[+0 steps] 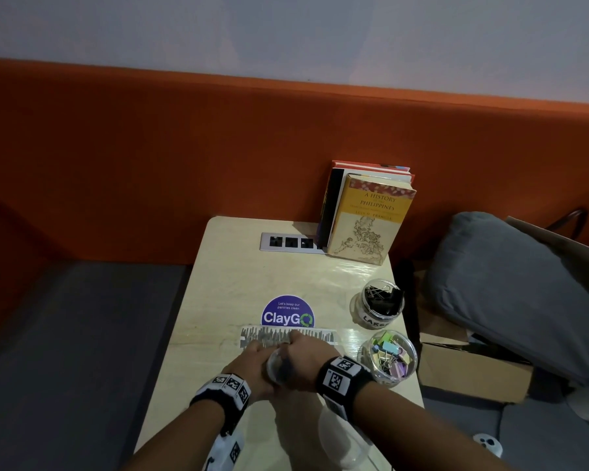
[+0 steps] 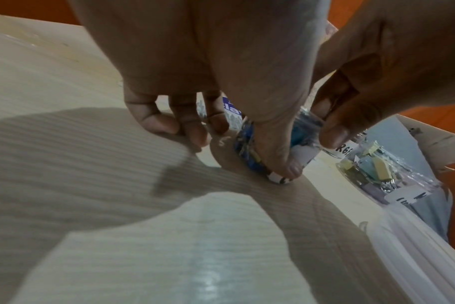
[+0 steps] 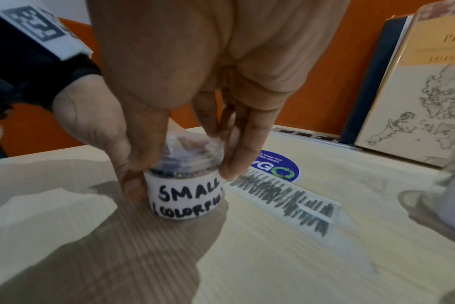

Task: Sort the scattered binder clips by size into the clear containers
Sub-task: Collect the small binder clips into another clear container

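Starting with the biggest thing, we have the table (image 1: pixel 218 283), its far edge carrying a stack of books (image 1: pixel 364 215) and a socket strip (image 1: pixel 291 242). Along its right edge stand 2 clear jars: the large jar (image 1: pixel 381 305) with black clips, and nearer us the jar of pastel clips (image 1: pixel 390 356). No loose clips show on the tabletop, so we judge the sorting nearly done.

Near the middle of the front half, both hands meet on the small jar (image 3: pixel 186 193), labelled "SMALL COLORFUL" and resting on the table just beside a scribbled paper strip (image 3: pixel 286 197). Our right hand (image 3: pixel 195 82) grasps it from above, thumb on 1 side and fingers curled down the other. Our left hand (image 2: pixel 195 61) presses its thumb against the jar's side, the other fingers curled down to the tabletop beside it.

The step looks like setting or seating this jar. To do it well, we should hold it level, keep the clips inside, and ease off only when its base sits flat.
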`<state>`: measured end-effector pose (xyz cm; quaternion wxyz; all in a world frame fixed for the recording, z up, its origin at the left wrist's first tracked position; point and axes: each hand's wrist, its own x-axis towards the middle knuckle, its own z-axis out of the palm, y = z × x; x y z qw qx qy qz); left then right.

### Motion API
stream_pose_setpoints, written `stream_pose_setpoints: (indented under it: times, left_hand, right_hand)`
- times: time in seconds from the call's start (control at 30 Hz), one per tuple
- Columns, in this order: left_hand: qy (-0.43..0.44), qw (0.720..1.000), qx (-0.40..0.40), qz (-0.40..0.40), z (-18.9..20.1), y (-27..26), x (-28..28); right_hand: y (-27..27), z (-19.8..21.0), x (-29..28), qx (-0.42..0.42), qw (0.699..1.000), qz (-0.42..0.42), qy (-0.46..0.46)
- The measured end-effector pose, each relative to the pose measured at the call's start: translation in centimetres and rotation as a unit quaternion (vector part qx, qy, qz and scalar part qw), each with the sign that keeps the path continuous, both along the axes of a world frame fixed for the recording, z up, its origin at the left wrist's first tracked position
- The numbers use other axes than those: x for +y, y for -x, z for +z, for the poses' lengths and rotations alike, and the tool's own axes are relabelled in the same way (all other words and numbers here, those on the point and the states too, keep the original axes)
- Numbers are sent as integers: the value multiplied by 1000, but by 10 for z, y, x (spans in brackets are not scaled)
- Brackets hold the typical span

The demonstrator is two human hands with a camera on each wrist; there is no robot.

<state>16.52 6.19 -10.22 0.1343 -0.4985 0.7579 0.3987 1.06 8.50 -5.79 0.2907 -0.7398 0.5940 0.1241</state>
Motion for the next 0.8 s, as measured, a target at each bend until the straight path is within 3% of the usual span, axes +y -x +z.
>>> stream_pose_setpoints:
  times: [0.17, 0.37, 0.5, 0.6, 0.8]
  left_hand:
    - [20, 997, 71, 25, -5, -8, 2]
    - [5, 971, 225, 79, -2, -4, 2]
    - [-26, 958, 268, 99, 6, 1, -3]
    - [-12, 955, 273, 115, 5, 8, -3]
    - [25, 963, 249, 99, 6, 17, 0]
  right_hand:
    - [11, -17, 9, -31, 998, -50, 23]
    - [38, 0, 1, -119, 983, -133, 40]
    - [54, 15, -6, -145, 982, -118, 32]
    - [57, 20, -11, -133, 987, -89, 27]
    - [47, 29, -14, -23, 989, -141, 27]
